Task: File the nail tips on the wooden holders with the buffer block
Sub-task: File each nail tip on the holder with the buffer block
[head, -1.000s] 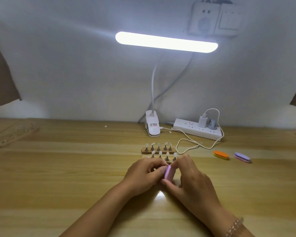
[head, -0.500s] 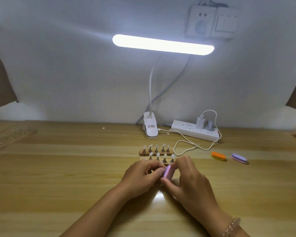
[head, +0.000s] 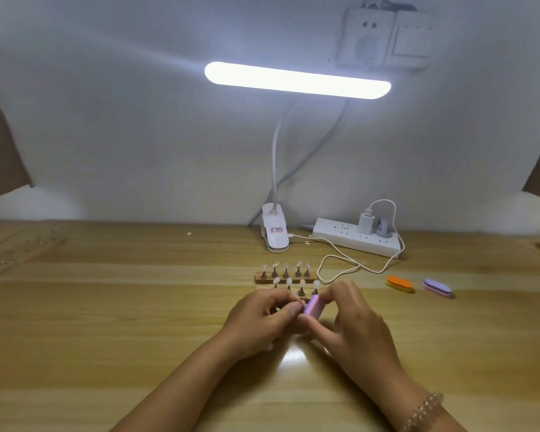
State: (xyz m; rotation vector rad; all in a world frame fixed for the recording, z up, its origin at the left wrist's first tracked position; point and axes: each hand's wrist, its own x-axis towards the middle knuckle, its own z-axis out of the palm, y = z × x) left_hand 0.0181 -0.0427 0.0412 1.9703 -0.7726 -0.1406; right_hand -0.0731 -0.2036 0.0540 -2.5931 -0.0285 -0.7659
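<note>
My right hand grips a pink and purple buffer block between thumb and fingers, held on edge. My left hand has its fingers pinched closed right against the block's left face; what they pinch is hidden, so I cannot tell whether it is a nail tip. Just behind the hands stands a wooden holder with several clear nail tips on small stands. A nearer holder row with nail tips is partly covered by my fingers.
An orange buffer block and a purple one lie to the right. A clip lamp base, a power strip and a looping white cable sit behind. Another holder strip lies far left.
The hands stay together at the same spot over the near holder. The block looks slightly shifted between the fingers. The view has drifted a little.
</note>
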